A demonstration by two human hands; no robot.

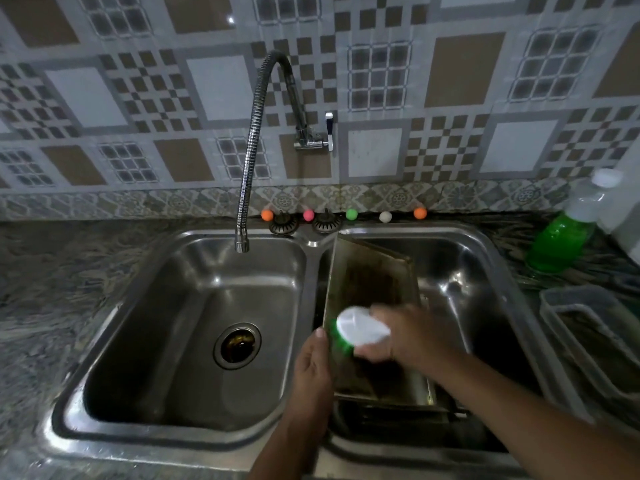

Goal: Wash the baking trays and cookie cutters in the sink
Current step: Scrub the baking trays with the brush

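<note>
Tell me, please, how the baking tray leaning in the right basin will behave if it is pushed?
The baking tray is probably stiff, being flat metal. Propped on edge against the sink divider, it may slide or tip. The left hand seems to steady its edge.

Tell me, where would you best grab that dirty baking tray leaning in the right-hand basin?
Probably by its long left edge, coming from the divider side. The baking tray stands tilted, its far corner propped on the sink rim, so that raised edge is exposed. The left hand already steadies it there, leaving the right hand free to work the white-topped green scrubber on its face.
</note>
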